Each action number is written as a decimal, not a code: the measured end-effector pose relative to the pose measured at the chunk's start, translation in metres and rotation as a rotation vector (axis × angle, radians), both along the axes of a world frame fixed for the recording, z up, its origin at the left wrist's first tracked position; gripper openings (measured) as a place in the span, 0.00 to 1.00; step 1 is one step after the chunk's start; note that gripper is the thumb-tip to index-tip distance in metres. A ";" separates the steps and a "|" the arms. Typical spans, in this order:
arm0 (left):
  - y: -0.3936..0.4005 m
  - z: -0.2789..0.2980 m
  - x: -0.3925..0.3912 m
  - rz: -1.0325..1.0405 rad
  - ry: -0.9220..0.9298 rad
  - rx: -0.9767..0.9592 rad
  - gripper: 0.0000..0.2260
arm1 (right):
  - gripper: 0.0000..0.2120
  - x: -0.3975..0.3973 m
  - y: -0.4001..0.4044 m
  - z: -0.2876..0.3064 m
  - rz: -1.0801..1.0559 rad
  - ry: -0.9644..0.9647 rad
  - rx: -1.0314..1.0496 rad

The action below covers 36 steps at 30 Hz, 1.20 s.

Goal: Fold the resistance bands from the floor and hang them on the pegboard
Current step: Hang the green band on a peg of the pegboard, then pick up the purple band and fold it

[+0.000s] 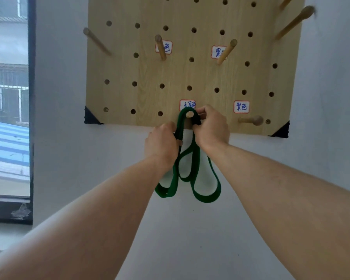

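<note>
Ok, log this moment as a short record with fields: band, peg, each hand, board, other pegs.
band: green resistance band, folded into loops, draped over a peg, loops hanging against the wall
peg: bottom-row wooden peg, under a handwritten label
left hand: grips the band's left strands below the peg
right hand: pinches the band beside the peg
board: wooden pegboard on the wall
other pegs: bare, none holding a band

Looks like a plain room in an apt bldg, prob home. Wooden pegboard w/ handwritten labels on bare white wall. Window at left shows neighbouring bldg w/ barred windows.
</note>
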<state>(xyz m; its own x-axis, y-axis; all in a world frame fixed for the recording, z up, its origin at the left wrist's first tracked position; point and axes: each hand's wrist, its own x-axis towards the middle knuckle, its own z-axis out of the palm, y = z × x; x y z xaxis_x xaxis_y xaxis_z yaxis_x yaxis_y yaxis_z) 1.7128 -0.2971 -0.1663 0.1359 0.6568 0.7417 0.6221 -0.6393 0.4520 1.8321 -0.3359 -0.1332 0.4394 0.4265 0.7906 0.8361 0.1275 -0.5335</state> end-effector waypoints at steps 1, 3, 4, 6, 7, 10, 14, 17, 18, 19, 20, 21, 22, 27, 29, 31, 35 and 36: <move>-0.001 0.000 -0.005 -0.003 0.021 -0.016 0.09 | 0.15 -0.002 -0.002 -0.004 0.003 0.005 -0.009; 0.001 -0.007 -0.015 0.006 0.109 -0.063 0.15 | 0.24 -0.006 -0.007 -0.018 0.014 0.008 -0.057; 0.001 -0.015 -0.020 -0.003 0.147 -0.103 0.19 | 0.28 -0.008 -0.011 -0.028 0.017 0.015 -0.095; -0.002 -0.039 -0.031 -0.078 0.151 -0.190 0.32 | 0.30 -0.009 -0.021 -0.049 0.004 0.041 -0.161; -0.004 -0.051 -0.038 -0.104 0.115 -0.217 0.36 | 0.28 -0.009 -0.028 -0.060 -0.013 0.052 -0.182; -0.014 -0.085 -0.056 -0.062 0.079 -0.232 0.38 | 0.21 -0.004 -0.050 -0.093 -0.038 0.057 -0.226; -0.036 -0.130 -0.076 -0.070 0.143 -0.317 0.36 | 0.18 -0.005 -0.072 -0.144 0.020 0.073 -0.332; -0.052 -0.161 -0.084 -0.104 0.204 -0.432 0.35 | 0.18 -0.017 -0.088 -0.176 0.061 0.083 -0.448; -0.058 -0.168 -0.085 -0.111 0.205 -0.463 0.35 | 0.18 -0.022 -0.093 -0.184 0.069 0.077 -0.482; -0.063 -0.174 -0.086 -0.114 0.204 -0.485 0.35 | 0.18 -0.029 -0.099 -0.191 0.075 0.069 -0.514; -0.070 -0.178 -0.087 -0.113 0.207 -0.501 0.34 | 0.18 -0.035 -0.103 -0.197 0.083 0.060 -0.543; -0.076 -0.183 -0.088 -0.114 0.212 -0.513 0.33 | 0.18 -0.041 -0.108 -0.203 0.093 0.048 -0.568; -0.083 -0.187 -0.089 -0.119 0.217 -0.525 0.32 | 0.18 -0.046 -0.113 -0.209 0.103 0.031 -0.591; -0.122 -0.218 -0.102 -0.148 0.274 -0.578 0.30 | 0.18 -0.068 -0.144 -0.245 0.127 -0.024 -0.691; -0.137 -0.236 -0.110 -0.145 0.299 -0.603 0.29 | 0.19 -0.076 -0.158 -0.260 0.142 -0.028 -0.738; -0.151 -0.256 -0.119 -0.136 0.364 -0.632 0.29 | 0.20 -0.082 -0.173 -0.278 0.160 -0.041 -0.795; -0.175 -0.303 -0.131 -0.137 0.502 -0.686 0.28 | 0.20 -0.093 -0.191 -0.326 0.227 -0.073 -0.919; -0.178 -0.314 -0.132 -0.143 0.530 -0.701 0.28 | 0.20 -0.095 -0.193 -0.341 0.248 -0.064 -0.944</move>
